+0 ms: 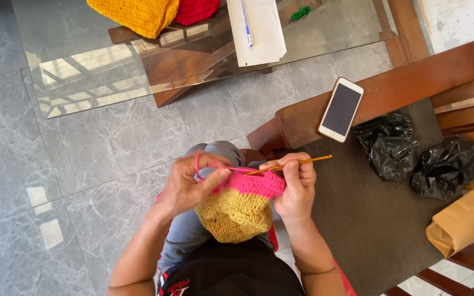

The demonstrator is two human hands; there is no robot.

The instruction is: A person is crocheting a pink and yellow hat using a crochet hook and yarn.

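Note:
My left hand [191, 183] pinches the left end of a crocheted piece [241, 208], which has a pink upper band and a mustard-yellow lower part. Pink yarn [197, 164] loops over the fingers of that hand. My right hand [297, 186] grips the right end of the pink band and holds an orange crochet hook [303, 162], whose tip points left into the stitches. The piece hangs over my knee in grey trousers [220, 151].
A glass table [83, 60] ahead carries yellow [135, 15] and red [196, 10] crocheted pieces, paper with a pen [246, 24] and green yarn [300, 12]. On the wooden seat to the right are a white phone [340, 109], two black bags [388, 143] and a brown paper bag [456, 225].

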